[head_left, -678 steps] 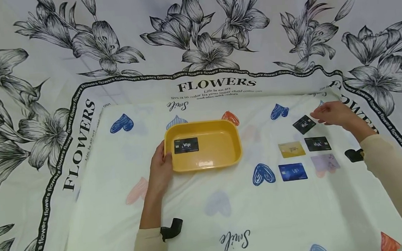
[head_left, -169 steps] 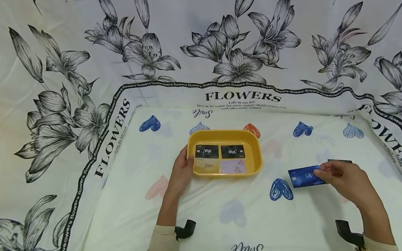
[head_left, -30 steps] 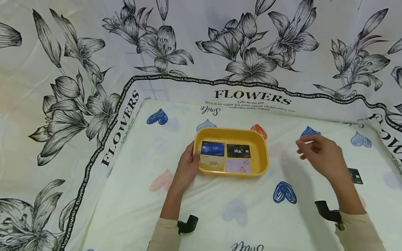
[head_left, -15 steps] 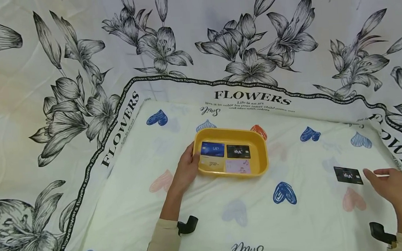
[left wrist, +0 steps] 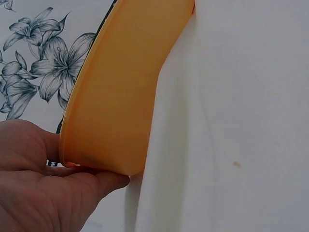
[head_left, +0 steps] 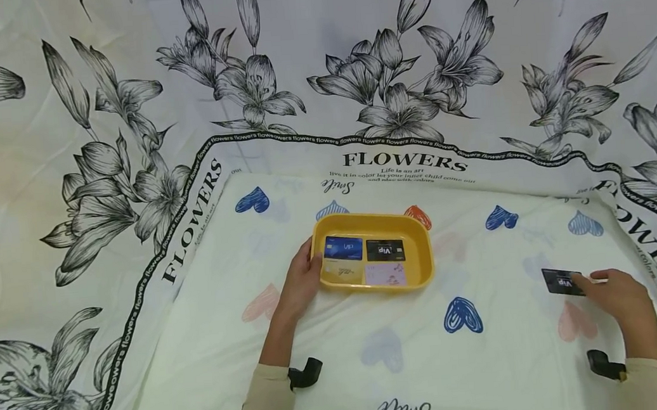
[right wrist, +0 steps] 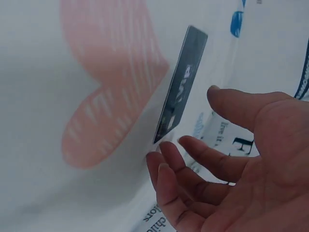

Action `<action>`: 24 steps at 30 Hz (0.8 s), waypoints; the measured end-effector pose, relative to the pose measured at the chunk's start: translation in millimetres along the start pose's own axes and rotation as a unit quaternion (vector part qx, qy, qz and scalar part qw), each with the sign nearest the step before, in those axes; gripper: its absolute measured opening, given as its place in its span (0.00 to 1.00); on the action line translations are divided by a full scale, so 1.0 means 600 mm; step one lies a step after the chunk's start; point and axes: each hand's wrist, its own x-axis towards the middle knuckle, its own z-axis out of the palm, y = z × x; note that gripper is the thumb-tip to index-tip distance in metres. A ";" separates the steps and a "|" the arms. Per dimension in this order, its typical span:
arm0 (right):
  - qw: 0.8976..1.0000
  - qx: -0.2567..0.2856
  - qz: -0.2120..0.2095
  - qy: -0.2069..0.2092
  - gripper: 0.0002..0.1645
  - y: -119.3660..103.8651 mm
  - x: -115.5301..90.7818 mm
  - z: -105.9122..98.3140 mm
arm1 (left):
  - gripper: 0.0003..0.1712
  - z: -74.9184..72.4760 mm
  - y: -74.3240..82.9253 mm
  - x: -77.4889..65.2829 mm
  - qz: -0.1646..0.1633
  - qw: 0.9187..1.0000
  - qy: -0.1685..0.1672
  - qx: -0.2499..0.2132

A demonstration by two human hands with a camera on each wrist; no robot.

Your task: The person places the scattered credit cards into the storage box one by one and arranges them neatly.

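My left hand (head_left: pixel 300 277) grips the left end of a yellow tray (head_left: pixel 417 249), thumb at its rim; the left wrist view shows the hand (left wrist: pixel 53 183) against the tray's side wall (left wrist: pixel 113 92). Inside lie a blue VIP card (head_left: pixel 343 248), a black Vip card (head_left: pixel 386 250), a gold card (head_left: pixel 341 271) and a lilac card (head_left: pixel 385 274). At the right, another black Vip card (head_left: pixel 559 281) lies on the cloth. My right hand (head_left: pixel 621 292) reaches its right edge, thumb overlapping it in the head view. In the right wrist view, thumb and fingers (right wrist: pixel 176 159) stand apart beside the card (right wrist: pixel 181 84).
A white cloth (head_left: pixel 317 371) printed with hearts and writing covers the surface. Behind it hangs a floral sheet (head_left: pixel 326 14) with a black border band. A dark wrist-camera mount sits on each wrist.
Earlier cards on the cloth were put in the tray, the blue one within the last several seconds. My right hand then moved right, away from the tray, to the black card.
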 end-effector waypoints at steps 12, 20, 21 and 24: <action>0.996 0.028 -0.081 -0.038 0.54 -0.090 0.009 0.022 | 0.32 0.000 -0.003 -0.002 -0.012 1.000 -0.002 0.005; 0.991 0.059 -0.109 -0.041 0.45 -0.138 0.001 0.041 | 0.31 -0.002 -0.001 -0.002 0.006 1.000 -0.001 -0.004; 0.991 0.065 -0.112 -0.040 0.44 -0.143 -0.001 0.042 | 0.31 -0.002 -0.001 -0.002 0.005 1.000 -0.001 -0.005; 0.988 0.073 -0.131 -0.032 0.39 -0.155 -0.007 0.048 | 0.31 -0.002 0.000 -0.003 0.002 1.000 -0.001 -0.003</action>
